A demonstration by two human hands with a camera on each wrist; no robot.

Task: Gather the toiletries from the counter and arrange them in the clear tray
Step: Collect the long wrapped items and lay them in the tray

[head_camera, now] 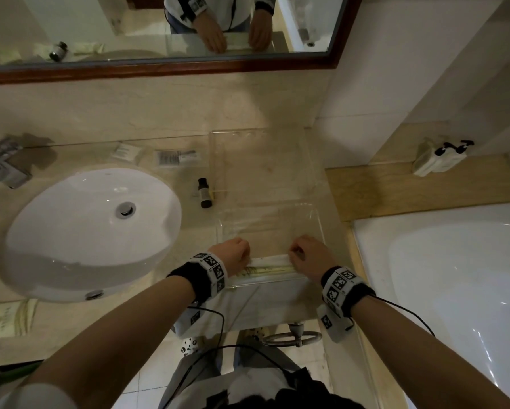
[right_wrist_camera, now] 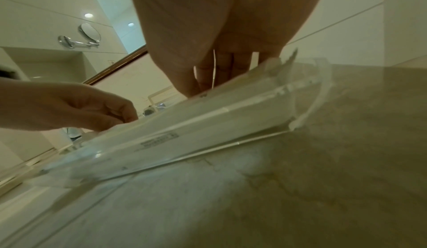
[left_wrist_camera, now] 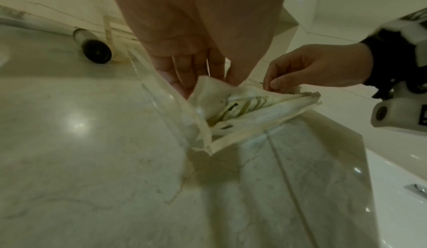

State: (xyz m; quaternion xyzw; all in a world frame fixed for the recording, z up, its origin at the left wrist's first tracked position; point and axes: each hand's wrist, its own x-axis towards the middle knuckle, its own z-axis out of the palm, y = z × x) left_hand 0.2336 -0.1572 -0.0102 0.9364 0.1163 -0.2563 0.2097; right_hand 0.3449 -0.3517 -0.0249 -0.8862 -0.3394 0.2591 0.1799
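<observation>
A clear tray (head_camera: 265, 184) stands on the marble counter to the right of the sink. A long white packet (head_camera: 270, 264) with green print lies along the tray's near wall. My left hand (head_camera: 237, 253) pinches its left end, and my right hand (head_camera: 305, 252) pinches its right end. The left wrist view shows the packet (left_wrist_camera: 245, 105) crumpled between the left hand's fingers (left_wrist_camera: 184, 72) and the right hand (left_wrist_camera: 277, 84). A small dark bottle (head_camera: 205, 192) lies on the counter just left of the tray. Two flat sachets (head_camera: 125, 151) (head_camera: 177, 157) lie near the back wall.
A white sink (head_camera: 91, 228) fills the counter's left, with a chrome faucet (head_camera: 3, 166) behind it. Another printed packet (head_camera: 9, 317) lies at the front left. A bathtub (head_camera: 454, 276) is on the right, and pump bottles (head_camera: 439, 156) stand on its ledge.
</observation>
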